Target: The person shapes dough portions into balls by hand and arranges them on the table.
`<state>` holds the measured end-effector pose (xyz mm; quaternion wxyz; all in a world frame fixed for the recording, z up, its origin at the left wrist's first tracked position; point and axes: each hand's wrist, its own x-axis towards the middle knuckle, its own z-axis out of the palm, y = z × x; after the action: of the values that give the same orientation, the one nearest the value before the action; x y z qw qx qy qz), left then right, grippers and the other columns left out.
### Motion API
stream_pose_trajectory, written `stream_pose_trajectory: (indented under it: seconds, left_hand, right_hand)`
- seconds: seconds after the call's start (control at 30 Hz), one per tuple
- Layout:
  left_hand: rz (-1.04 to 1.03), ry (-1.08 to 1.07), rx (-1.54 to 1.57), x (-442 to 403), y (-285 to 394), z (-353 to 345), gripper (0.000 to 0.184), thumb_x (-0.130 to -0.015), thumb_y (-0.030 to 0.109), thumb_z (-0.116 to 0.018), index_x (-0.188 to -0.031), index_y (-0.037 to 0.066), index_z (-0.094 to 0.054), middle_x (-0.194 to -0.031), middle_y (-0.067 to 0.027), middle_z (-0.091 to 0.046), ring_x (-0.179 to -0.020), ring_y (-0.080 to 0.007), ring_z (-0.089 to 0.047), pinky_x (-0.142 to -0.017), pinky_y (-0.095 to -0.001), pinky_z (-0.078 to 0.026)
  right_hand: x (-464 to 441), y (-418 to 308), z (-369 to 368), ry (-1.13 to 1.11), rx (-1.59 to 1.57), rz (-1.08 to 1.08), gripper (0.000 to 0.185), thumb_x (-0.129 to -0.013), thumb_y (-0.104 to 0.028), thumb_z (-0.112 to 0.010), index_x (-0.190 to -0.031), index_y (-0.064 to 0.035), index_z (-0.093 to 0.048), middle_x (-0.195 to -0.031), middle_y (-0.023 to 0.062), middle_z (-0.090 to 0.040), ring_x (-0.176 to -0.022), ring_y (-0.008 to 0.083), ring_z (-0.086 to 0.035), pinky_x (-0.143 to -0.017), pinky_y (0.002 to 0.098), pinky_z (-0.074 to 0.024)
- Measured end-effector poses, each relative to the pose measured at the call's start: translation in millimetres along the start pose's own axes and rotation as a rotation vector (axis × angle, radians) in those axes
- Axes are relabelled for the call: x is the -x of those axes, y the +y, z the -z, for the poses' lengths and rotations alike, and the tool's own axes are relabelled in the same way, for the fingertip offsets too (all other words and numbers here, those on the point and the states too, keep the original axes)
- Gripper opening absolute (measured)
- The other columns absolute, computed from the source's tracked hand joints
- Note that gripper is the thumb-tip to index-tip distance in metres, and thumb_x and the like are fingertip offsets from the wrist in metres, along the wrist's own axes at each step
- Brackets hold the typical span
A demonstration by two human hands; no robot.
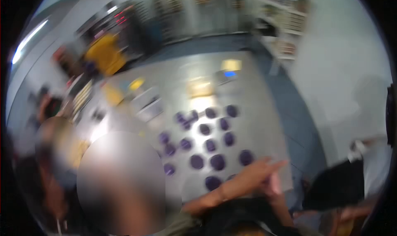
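A pale-walled room under a long white tube light [29,41], blurred throughout.
A plain, pale wall [343,50] rose on the right above a blue-grey tiled floor [300,128]; white, open shelving [285,27] stood in the far right corner, tall, blurred racks [165,19] lined the back, and the broad, glossy grey surface [264,112] reflected light.

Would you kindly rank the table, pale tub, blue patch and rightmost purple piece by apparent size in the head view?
1. Table
2. Pale tub
3. Rightmost purple piece
4. Blue patch
The piece sits nearer, so true sizes may differ.
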<state>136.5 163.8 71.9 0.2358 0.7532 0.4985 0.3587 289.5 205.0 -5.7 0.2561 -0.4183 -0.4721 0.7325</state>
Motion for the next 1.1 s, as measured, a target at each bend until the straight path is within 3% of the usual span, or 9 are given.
stream_pose_trajectory:
  seconds: [0.17,0.4,0.63,0.73,0.83,0.9,0.97,1.03,1.1]
  left_hand:
    - [-0.207,-0.053,-0.09,7,-15,-7,0.06,-0.075,0.004,-0.064,-0.132,0.007,-0.045,-0.118,-0.0238,-0.052,-0.108,-0.0386,-0.053,-0.094,-0.0406,-0.043]
    - [-0.042,-0.246,-0.151,-4,-1,-4,0.024,-0.072,0.012,-0.07,-0.096,0.014,-0.071,-0.081,-0.0146,-0.062,-0.077,-0.0329,-0.061,-0.068,-0.0397,-0.051]
    - [-0.207,-0.247,-0.176,-26,30,7,0.02,-0.079,0.002,-0.057,-0.096,0.005,-0.067,-0.084,-0.0125,-0.067,-0.079,-0.0316,-0.063,-0.071,-0.0379,-0.05]
    - [-0.298,-0.273,-0.143,-28,47,14,0.024,-0.075,-0.003,-0.056,-0.097,0.003,-0.064,-0.087,-0.0138,-0.065,-0.083,-0.0323,-0.061,-0.072,-0.0389,-0.049]
    - [-0.277,-0.182,-0.217,-23,48,17,0.025,-0.072,-0.007,-0.054,-0.094,0.002,-0.061,-0.09,-0.0157,-0.063,-0.086,-0.0341,-0.059,-0.072,-0.0396,-0.049]
    - [-0.244,-0.221,-0.219,-20,42,20,0.021,-0.073,-0.006,-0.055,-0.092,0.001,-0.06,-0.09,-0.0161,-0.062,-0.088,-0.0359,-0.058,-0.074,-0.0417,-0.048]
    - [-0.258,-0.252,-0.199,-25,38,16,0.018,-0.074,-0.005,-0.055,-0.09,0.001,-0.06,-0.09,-0.0163,-0.062,-0.089,-0.0367,-0.057,-0.075,-0.0427,-0.048]
    - [-0.276,-0.261,-0.182,-25,35,11,0.017,-0.075,-0.004,-0.055,-0.09,0.002,-0.06,-0.089,-0.0162,-0.062,-0.088,-0.0369,-0.057,-0.075,-0.044,-0.047]
    - [-0.272,-0.263,-0.18,-23,36,10,0.016,-0.076,-0.002,-0.054,-0.09,0.002,-0.061,-0.087,-0.0163,-0.062,-0.086,-0.0372,-0.057,-0.074,-0.0444,-0.047]
  right_hand:
    - [-3,18,16,-0.263,-0.461,0.023,0.051,-0.096,-0.052,-0.037,-0.124,-0.0109,-0.049,-0.111,0.0084,-0.06,-0.096,0.021,-0.061,-0.071,0.0368,-0.0541]
    - [-5,16,3,-0.35,-0.597,-0.515,0.069,-0.094,-0.059,-0.033,-0.126,0.0009,-0.047,-0.122,0.0252,-0.054,-0.104,0.0457,-0.056,-0.089,0.0587,-0.0473]
    - [-12,10,15,-0.38,-0.787,-0.29,0.068,-0.094,-0.064,-0.03,-0.113,-0.0019,-0.052,-0.107,0.0148,-0.057,-0.103,0.0301,-0.056,-0.09,0.0584,-0.0471]
    - [-9,13,55,-0.049,-0.385,0.301,0.061,-0.096,-0.058,-0.033,-0.113,-0.0036,-0.053,-0.108,0.0095,-0.054,-0.102,0.0211,-0.053,-0.09,0.0415,-0.0454]
    - [83,-123,86,1.046,0.338,1.189,0.015,-0.083,-0.015,-0.067,-0.088,-0.0097,-0.055,-0.091,0.0064,-0.055,-0.097,0.0211,-0.053,-0.088,0.0418,-0.0428]
    - [137,-158,97,0.781,1.131,1.57,0.024,-0.074,-0.004,-0.07,-0.086,-0.0108,-0.05,-0.086,0.0048,-0.056,-0.109,0.0239,-0.052,-0.099,0.0544,-0.0348]
    - [167,-197,91,1.057,1.696,1.681,0.026,-0.071,-0.007,-0.071,-0.078,-0.0115,-0.047,-0.083,0.0038,-0.06,-0.109,0.0264,-0.055,-0.107,0.0627,-0.0198]
    - [181,-224,81,1.272,1.528,2.106,0.022,-0.07,-0.011,-0.073,-0.073,-0.0106,-0.051,-0.087,0.0038,-0.062,-0.11,0.0339,-0.057,-0.113,0.0601,-0.0085]
    - [178,-226,83,1.281,1.544,2.048,0.022,-0.07,-0.012,-0.074,-0.073,-0.0102,-0.052,-0.09,0.0048,-0.062,-0.112,0.0348,-0.055,-0.112,0.0599,-0.0091]
